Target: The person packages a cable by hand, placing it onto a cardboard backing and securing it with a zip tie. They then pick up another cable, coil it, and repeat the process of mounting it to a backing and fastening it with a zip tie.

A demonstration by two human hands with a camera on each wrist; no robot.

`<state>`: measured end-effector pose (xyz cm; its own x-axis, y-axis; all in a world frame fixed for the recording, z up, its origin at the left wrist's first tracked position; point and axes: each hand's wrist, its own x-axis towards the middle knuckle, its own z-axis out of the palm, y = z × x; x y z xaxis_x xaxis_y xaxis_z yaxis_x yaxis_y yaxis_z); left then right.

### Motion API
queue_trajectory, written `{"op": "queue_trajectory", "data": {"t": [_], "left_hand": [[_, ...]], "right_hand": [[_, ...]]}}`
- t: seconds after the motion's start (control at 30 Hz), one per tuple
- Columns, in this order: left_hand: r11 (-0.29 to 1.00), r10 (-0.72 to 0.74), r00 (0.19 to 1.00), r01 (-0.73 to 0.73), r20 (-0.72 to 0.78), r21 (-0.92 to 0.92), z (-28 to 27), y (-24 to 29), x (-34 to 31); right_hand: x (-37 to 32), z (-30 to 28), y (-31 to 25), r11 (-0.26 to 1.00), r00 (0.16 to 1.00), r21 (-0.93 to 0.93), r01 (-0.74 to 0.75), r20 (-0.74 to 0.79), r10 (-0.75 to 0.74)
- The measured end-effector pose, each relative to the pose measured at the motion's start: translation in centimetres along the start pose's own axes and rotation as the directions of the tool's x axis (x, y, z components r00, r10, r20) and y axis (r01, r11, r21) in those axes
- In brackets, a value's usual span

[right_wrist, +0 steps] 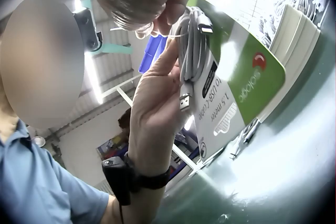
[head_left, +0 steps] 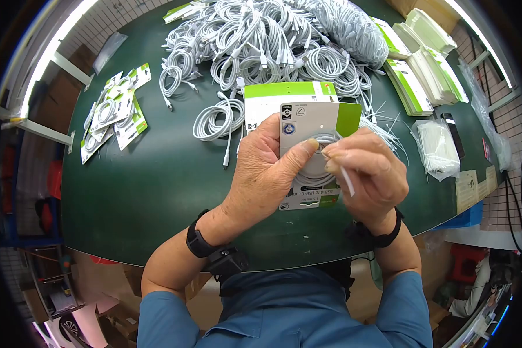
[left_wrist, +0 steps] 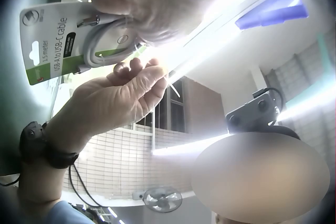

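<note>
My left hand [head_left: 258, 168] holds a white-and-green cable packaging card [head_left: 349, 115] over the table, its thumb pressing a coiled white USB cable [head_left: 312, 177] against the card's face. At the coil, my right hand [head_left: 377, 171] pinches a thin white tie [head_left: 347, 181], whose tail sticks out below the fingers. In the right wrist view, the cable's USB-A plug [right_wrist: 185, 101] and the smaller USB-C plug [right_wrist: 205, 27] show on the card. The left wrist view shows the right hand's fingertips close beside the cable coil [left_wrist: 102, 45].
A large heap of coiled white cables [head_left: 243, 35] covers the back of the green table [head_left: 174, 191]. One loose coil [head_left: 214, 120] lies beside a stack of cards [head_left: 290, 91]. Carded cables [head_left: 113, 113] lie at left; card stacks [head_left: 409, 87] and bagged ties [head_left: 438, 151] sit at right.
</note>
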<state>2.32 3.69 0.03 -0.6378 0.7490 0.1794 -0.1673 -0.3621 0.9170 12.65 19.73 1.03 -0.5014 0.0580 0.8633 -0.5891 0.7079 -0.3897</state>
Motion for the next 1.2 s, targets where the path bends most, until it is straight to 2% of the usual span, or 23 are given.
{"op": "queue_trajectory", "data": {"t": [0.03, 0.1, 0.13, 0.23, 0.33, 0.4, 0.47, 0.53, 0.63, 0.93, 1.03, 1.2], "left_hand": [[1.0, 0.023, 1.0, -0.023, -0.018, 0.013, 0.3, -0.1, 0.0], [1.0, 0.015, 1.0, -0.015, -0.005, 0.008, 0.4, -0.2, -0.1], [1.0, 0.011, 1.0, -0.011, 0.002, 0.006, 0.5, -0.3, -0.1], [1.0, -0.003, 1.0, 0.003, -0.006, 0.031, 0.5, -0.8, -0.1], [0.999, -0.017, 1.0, 0.017, -0.001, 0.031, 0.5, -0.9, -0.2], [0.998, -0.022, 1.0, 0.021, 0.008, 0.058, 0.5, -1.1, -0.2], [0.997, -0.047, 0.999, 0.045, 0.027, 0.07, 0.4, -1.3, -0.3], [0.994, -0.089, 0.994, 0.085, 0.056, 0.069, 0.2, -1.4, -0.4], [0.998, -0.056, 0.997, 0.054, 0.054, 0.036, 0.1, -1.8, -0.4], [0.995, -0.023, 0.999, 0.019, 0.04, 0.098, -0.1, -1.3, -0.3], [0.993, -0.022, 0.999, 0.017, 0.038, 0.115, -0.1, -1.3, -0.2], [0.998, 0.043, 0.999, -0.041, -0.028, 0.039, 0.4, -1.3, -0.2]], "right_hand": [[-0.1, 0.3, -0.2, 0.99, 0.991, 0.103, -0.098, -0.083, 0.107], [-0.3, 0.9, -0.6, 0.911, 0.919, 0.323, -0.257, -0.21, 0.334], [-0.5, 1.1, 0.0, 0.901, 0.909, 0.351, -0.256, -0.231, 0.348], [-0.1, -0.7, 1.5, 0.979, 0.978, -0.023, -0.205, -0.041, 0.204], [-0.3, -0.6, 1.4, 0.958, 0.954, 0.036, -0.284, -0.089, 0.287], [-0.2, 0.4, 1.1, 0.934, 0.921, 0.222, -0.281, -0.213, 0.327], [-0.4, 0.6, 1.2, 0.942, 0.925, 0.211, -0.26, -0.227, 0.306], [-0.6, -0.1, 1.9, 0.976, 0.968, 0.008, -0.219, -0.126, 0.218], [0.0, -0.4, 2.1, 0.984, 0.997, -0.163, -0.073, -0.03, 0.069], [0.7, -0.3, 1.9, 0.97, 0.998, -0.235, 0.06, 0.012, -0.059], [0.2, -1.3, 1.5, 0.97, 0.989, -0.23, 0.082, 0.138, -0.051], [-0.3, -1.5, 1.0, 0.962, 0.987, -0.234, 0.14, 0.114, -0.116]]}}
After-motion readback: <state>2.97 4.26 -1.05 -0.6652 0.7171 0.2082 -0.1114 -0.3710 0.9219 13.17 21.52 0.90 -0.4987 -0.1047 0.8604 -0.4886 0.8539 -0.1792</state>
